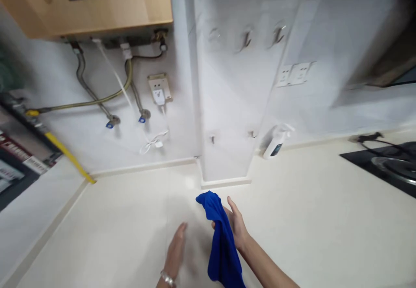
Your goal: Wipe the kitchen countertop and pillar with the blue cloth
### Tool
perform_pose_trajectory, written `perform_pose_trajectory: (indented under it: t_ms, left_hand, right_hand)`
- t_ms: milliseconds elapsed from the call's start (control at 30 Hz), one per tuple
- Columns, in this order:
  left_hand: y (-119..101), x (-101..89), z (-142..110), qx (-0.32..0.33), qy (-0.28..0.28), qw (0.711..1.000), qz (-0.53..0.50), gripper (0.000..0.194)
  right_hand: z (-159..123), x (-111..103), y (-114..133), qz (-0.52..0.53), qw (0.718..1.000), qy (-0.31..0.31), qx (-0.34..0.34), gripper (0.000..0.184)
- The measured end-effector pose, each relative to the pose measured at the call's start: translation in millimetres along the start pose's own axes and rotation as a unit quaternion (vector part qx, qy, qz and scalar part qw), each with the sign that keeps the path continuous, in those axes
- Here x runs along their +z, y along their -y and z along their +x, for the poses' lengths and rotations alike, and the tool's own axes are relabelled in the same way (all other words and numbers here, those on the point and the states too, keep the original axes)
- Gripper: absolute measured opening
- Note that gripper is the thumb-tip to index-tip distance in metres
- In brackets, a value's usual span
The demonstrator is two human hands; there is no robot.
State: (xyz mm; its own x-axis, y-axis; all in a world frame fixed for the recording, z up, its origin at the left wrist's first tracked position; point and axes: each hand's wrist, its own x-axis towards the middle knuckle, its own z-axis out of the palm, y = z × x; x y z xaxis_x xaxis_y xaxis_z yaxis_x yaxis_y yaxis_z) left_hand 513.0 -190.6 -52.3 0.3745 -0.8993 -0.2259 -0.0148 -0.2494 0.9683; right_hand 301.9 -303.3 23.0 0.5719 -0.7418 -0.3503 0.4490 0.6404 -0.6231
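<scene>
A bright blue cloth hangs in folds above the pale countertop, one corner pointing up and left. My right hand holds it from the right side. The fingers pass behind the cloth, with a fingertip showing at its left edge, and the thumb sticks up. To the left, apart from the cloth, is my left hand, blurred by motion. Its thumb is stretched out and I see nothing in it. A shiny bracelet circles the left wrist.
Behind the white countertop a wall pillar juts out with several hooks. A white spray bottle stands to its right, a black stove farther right. At upper left are a water heater, hoses and a yellow pipe.
</scene>
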Motion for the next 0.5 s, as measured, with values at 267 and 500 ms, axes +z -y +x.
perform_pose_trajectory:
  t_ms: [267,500]
  left_hand:
    - [-28,49.5,-56,0.046,0.059,0.986,-0.151,0.06]
    - [-25,36.2,-63,-0.013,-0.075,0.997,0.01,0.055]
  right_hand:
    - [-4,25,-42,-0.086,0.991,0.094,-0.033,0.041]
    - [0,23,-53,-0.136,0.989,0.05,-0.022,0.046]
